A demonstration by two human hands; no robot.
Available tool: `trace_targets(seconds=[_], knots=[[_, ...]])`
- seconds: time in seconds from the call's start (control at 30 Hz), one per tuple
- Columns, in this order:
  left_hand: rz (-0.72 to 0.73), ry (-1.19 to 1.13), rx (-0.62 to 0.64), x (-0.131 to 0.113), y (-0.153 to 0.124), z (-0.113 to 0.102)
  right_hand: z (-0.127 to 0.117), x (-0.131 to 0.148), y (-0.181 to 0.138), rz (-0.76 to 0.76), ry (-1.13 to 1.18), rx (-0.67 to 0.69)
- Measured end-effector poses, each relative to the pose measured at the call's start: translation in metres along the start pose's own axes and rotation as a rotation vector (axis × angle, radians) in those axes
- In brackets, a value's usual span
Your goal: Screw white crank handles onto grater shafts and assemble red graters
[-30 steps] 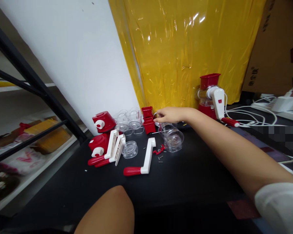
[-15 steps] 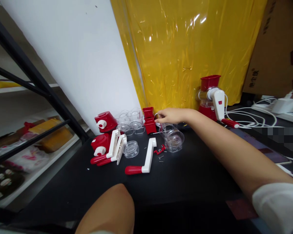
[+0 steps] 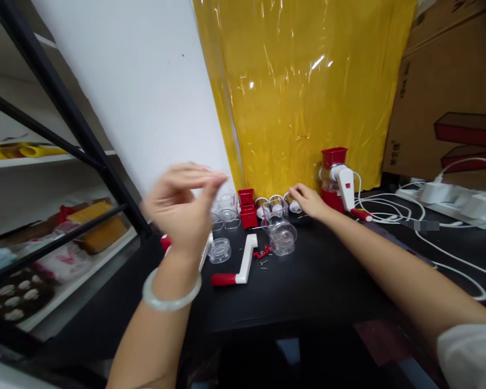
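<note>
My left hand [image 3: 180,208] is raised in front of the wall, smeared by motion. Its thumb and fingertips meet in a pinch, with nothing visible between them. My right hand [image 3: 309,202] is at the back of the table, its fingers closed on the rightmost grater drum [image 3: 295,207], a white-rimmed metal cylinder. Two similar drums [image 3: 277,205] stand beside it. To their left are two red hoppers [image 3: 248,217]. Closer in lie a clear plastic housing [image 3: 283,239], a white crank handle [image 3: 247,259] with a red grip, small red parts [image 3: 262,252] and several metal pins [image 3: 263,263].
An assembled rotary grater [image 3: 335,181] stands at the back right, near white cables [image 3: 383,208] and a power strip [image 3: 461,197]. A clear ring [image 3: 220,250] lies left of the crank. Left is a black-framed shelf [image 3: 76,129]. Yellow film [image 3: 299,97] hangs behind.
My left hand has risen into view, hiding most of the red bases. My right hand has moved right, from beside the red hoppers to the rightmost drum. The view has shifted slightly.
</note>
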State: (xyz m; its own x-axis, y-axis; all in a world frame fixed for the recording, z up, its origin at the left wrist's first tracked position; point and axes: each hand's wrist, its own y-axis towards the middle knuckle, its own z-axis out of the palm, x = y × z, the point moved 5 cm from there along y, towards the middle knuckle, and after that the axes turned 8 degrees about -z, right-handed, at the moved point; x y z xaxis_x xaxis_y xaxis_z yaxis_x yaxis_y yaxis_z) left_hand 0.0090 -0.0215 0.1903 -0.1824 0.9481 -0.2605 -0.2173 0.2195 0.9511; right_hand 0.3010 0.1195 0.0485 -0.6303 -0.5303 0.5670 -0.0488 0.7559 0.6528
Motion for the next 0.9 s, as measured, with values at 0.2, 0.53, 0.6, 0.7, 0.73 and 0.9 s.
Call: trace_targets(seconds=[0.2, 0.53, 0.6, 0.7, 0.73, 0.9], knots=[[-0.378, 0.331, 0.524, 0.094, -0.096, 0.036, 0.021, -0.040, -0.031, -0.059, -0.274, 0.169], [-0.565, 0.473, 0.935, 0.103, -0.152, 0.040, 0.050, -0.019, -0.044, -0.171, -0.408, 0.343], [-0.598, 0.480, 1.001, 0.102, -0.158, 0.043, 0.050, -0.011, -0.046, -0.162, -0.438, 0.358], [-0.630, 0.473, 1.039, 0.103, -0.163, 0.045, 0.046, 0.003, -0.047, -0.156, -0.480, 0.349], [-0.641, 0.468, 1.044, 0.103, -0.164, 0.046, 0.045, 0.008, -0.047, -0.158, -0.492, 0.340], [-0.692, 0.416, 1.020, 0.103, -0.166, 0.047, 0.042, 0.031, -0.049, -0.201, -0.533, 0.305]])
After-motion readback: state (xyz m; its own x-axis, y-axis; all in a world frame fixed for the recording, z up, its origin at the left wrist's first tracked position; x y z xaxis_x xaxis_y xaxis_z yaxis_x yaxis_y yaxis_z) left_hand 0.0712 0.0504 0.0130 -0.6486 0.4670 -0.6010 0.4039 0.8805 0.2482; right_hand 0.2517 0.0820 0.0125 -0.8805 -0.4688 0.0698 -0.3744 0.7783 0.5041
